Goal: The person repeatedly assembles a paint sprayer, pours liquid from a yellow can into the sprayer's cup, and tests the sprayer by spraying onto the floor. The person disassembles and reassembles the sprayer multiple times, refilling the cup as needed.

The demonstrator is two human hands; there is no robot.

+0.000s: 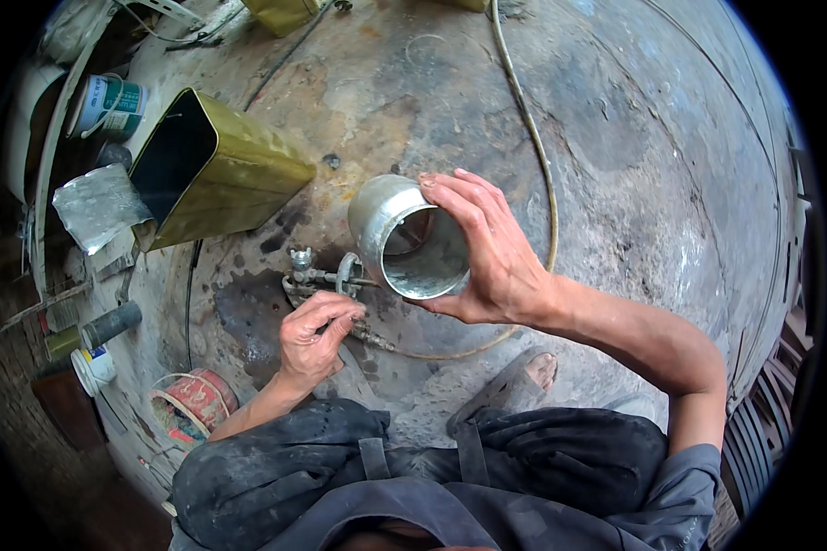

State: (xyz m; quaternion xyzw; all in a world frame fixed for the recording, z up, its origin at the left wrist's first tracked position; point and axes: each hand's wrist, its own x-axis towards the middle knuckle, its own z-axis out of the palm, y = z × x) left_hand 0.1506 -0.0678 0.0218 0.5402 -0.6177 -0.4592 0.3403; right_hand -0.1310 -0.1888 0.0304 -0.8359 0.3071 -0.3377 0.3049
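Note:
A round silvery metal cup point(370, 220) is in my right hand point(498, 253), with the fingers over its far side and the thumb beneath the rim. Its open mouth tilts toward me; the inside looks nearly bare, with a brownish patch at the bottom. My left hand point(314, 338) is closed in a pinch, and whatever the fingertips hold, if anything, I cannot make out. Just beyond that hand lies a metal spray gun point(301, 264) on the wet, stained floor, with a curved handle or hook beside the cup. The cup and my left hand partly hide the gun.
A tall olive-gold square tin point(239, 174) leans at the left, beside a crumpled metal sheet point(101, 207). A hose point(535, 138) curves across the concrete floor around to the gun. Nearby stand a red bucket point(198, 402), a white tub point(94, 369) and a green-and-white paint bucket point(112, 106).

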